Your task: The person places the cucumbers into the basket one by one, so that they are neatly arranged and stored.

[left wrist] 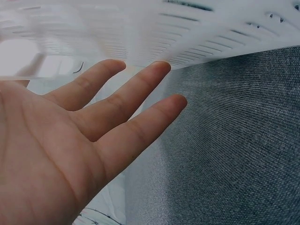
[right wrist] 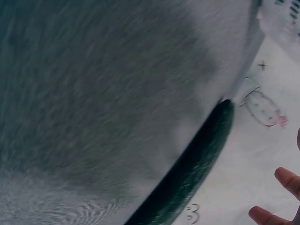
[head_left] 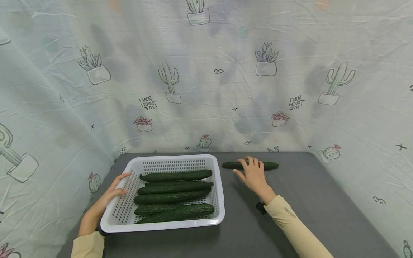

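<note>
A white perforated plastic basket (head_left: 161, 226) holds several dark green cucumbers (head_left: 174, 198) lying crosswise. At its left side is my left hand (head_left: 104, 200), holding the rim with the thumb over the edge. In the left wrist view, other fingers (left wrist: 136, 133) extend along the outside of the basket wall (left wrist: 206, 33). A single cucumber (head_left: 270, 166) lies at the back of the table, right of the basket. Over its middle reaches my right hand (head_left: 255, 175), fingers spread, the fingertips overlapping it in the head view. The right wrist view shows this cucumber (right wrist: 187, 173) beside spread fingertips (right wrist: 287, 180).
The table has a dark grey cloth surface (head_left: 309, 204). A pale curtain (head_left: 206, 79) printed with potted cacti hangs behind the table and along both sides. The basket takes up the table's left part.
</note>
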`<state>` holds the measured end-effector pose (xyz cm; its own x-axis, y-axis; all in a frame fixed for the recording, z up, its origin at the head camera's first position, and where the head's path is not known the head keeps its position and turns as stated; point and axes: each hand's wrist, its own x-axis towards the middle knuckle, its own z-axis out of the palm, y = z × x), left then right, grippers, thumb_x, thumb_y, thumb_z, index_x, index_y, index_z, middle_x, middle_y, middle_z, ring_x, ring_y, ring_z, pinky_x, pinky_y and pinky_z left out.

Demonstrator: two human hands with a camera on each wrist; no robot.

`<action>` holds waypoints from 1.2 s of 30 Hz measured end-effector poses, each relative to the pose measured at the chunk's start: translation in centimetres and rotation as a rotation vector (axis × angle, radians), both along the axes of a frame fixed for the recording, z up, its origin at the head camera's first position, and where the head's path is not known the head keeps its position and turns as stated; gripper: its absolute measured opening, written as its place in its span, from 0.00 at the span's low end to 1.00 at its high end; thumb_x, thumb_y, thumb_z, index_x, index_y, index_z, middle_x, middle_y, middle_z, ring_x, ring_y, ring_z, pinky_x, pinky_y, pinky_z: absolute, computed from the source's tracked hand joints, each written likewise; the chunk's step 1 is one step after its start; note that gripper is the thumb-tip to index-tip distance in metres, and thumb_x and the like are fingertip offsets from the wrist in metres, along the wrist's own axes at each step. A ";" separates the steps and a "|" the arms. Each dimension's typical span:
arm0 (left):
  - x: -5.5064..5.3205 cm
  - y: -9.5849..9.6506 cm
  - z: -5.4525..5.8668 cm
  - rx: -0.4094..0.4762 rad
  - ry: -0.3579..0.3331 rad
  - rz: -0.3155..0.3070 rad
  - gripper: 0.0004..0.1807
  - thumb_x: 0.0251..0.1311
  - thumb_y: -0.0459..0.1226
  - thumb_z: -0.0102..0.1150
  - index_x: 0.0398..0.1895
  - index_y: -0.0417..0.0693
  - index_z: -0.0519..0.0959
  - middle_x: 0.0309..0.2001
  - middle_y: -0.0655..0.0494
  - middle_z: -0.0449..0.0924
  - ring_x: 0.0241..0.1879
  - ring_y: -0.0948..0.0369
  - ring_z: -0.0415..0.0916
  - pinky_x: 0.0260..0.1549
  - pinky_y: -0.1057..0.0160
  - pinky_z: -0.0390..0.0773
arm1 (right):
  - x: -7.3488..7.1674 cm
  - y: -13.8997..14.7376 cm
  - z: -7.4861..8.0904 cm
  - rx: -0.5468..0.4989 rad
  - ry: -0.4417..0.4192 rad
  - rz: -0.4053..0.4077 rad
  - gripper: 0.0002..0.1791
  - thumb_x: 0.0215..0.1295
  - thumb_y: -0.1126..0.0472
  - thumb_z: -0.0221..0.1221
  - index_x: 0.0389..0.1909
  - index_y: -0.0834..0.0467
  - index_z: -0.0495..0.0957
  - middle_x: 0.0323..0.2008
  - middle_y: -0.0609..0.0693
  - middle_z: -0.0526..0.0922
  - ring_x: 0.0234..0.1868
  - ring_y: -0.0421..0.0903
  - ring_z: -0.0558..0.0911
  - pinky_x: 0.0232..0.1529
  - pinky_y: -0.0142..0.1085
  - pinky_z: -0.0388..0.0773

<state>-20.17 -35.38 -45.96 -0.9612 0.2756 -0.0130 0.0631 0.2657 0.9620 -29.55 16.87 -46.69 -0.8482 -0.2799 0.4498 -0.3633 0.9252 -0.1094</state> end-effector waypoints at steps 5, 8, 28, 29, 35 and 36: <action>0.1 0.0 -0.1 0.008 -0.001 0.002 0.33 0.68 0.37 0.39 0.72 0.56 0.40 0.69 0.40 0.28 0.54 0.60 0.59 0.42 0.46 0.70 | -1.2 0.6 -0.7 0.001 -0.014 -0.015 0.27 0.60 0.42 0.57 0.58 0.49 0.71 0.56 0.63 0.67 0.57 0.62 0.64 0.55 0.58 0.56; 0.0 0.0 -0.2 0.010 0.003 0.005 0.33 0.68 0.36 0.39 0.72 0.56 0.40 0.68 0.39 0.28 0.57 0.48 0.57 0.41 0.46 0.70 | -2.0 1.0 -1.2 0.015 -0.022 -0.032 0.28 0.59 0.42 0.57 0.59 0.49 0.71 0.57 0.64 0.67 0.57 0.63 0.64 0.55 0.59 0.56; 0.1 0.2 -0.3 0.040 -0.011 0.009 0.33 0.67 0.35 0.38 0.72 0.55 0.39 0.69 0.39 0.28 0.60 0.31 0.46 0.39 0.45 0.72 | -4.7 2.4 -2.3 0.007 -0.409 -0.004 0.37 0.63 0.37 0.48 0.69 0.51 0.57 0.64 0.68 0.58 0.67 0.69 0.51 0.60 0.68 0.37; 0.1 0.2 -0.3 0.040 -0.010 0.009 0.33 0.67 0.35 0.39 0.72 0.55 0.39 0.69 0.39 0.28 0.60 0.31 0.45 0.39 0.45 0.72 | -4.7 2.4 -2.3 0.011 -0.428 -0.007 0.37 0.63 0.37 0.48 0.69 0.50 0.56 0.64 0.68 0.57 0.67 0.69 0.51 0.60 0.67 0.36; 0.0 0.1 -0.3 0.024 -0.007 0.017 0.33 0.67 0.35 0.39 0.72 0.55 0.40 0.69 0.39 0.28 0.60 0.31 0.47 0.39 0.45 0.72 | -5.5 2.5 -2.5 0.040 -0.499 -0.019 0.41 0.63 0.33 0.45 0.70 0.52 0.53 0.62 0.70 0.56 0.65 0.69 0.52 0.59 0.67 0.32; 0.0 0.2 -0.3 0.019 -0.007 0.017 0.33 0.67 0.35 0.39 0.72 0.55 0.40 0.69 0.38 0.28 0.60 0.31 0.47 0.39 0.45 0.72 | -5.7 2.5 -2.5 0.045 -0.506 -0.021 0.41 0.62 0.33 0.44 0.70 0.52 0.53 0.62 0.70 0.56 0.65 0.69 0.52 0.59 0.67 0.32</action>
<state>-20.19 -35.23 -46.31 -0.9657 0.2594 -0.0141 0.0524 0.2480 0.9673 -35.21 19.39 -49.23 -0.9623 -0.2703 -0.0307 -0.2566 0.9395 -0.2270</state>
